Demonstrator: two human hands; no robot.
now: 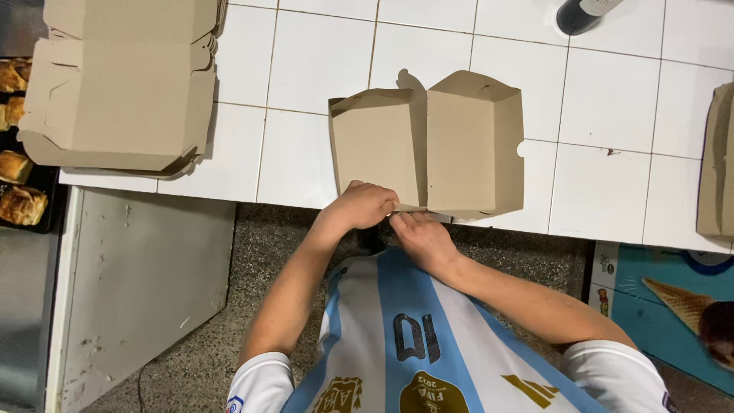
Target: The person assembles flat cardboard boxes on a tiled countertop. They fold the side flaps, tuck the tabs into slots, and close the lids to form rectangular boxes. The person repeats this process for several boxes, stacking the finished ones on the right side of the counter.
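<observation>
- Your left hand [359, 208] is curled at the near edge of the open box [428, 145], fingers pinched on the cardboard at the front lip.
- Your right hand [422, 235] sits just beside it, touching the same near edge, fingers bent and closed on the box's rim where the two halves meet.
- The two hands nearly touch each other at the middle fold.
- The box is brown cardboard, folded up into two joined trays, lying open on the white tiled counter [321, 61], right at its front edge.
- A stack of flat boxes [122, 84] lies at the far left of the counter, well apart from your hands.
- Left of that, a dark tray [42, 180] holds browned pastries [21, 205], lower than the counter.
- A dark bottle [581, 14] stands at the far side of the counter, to the right.
- More cardboard [717, 164] shows at the right edge of the counter.
- Your striped shirt [413, 336] fills the bottom of the view.
</observation>
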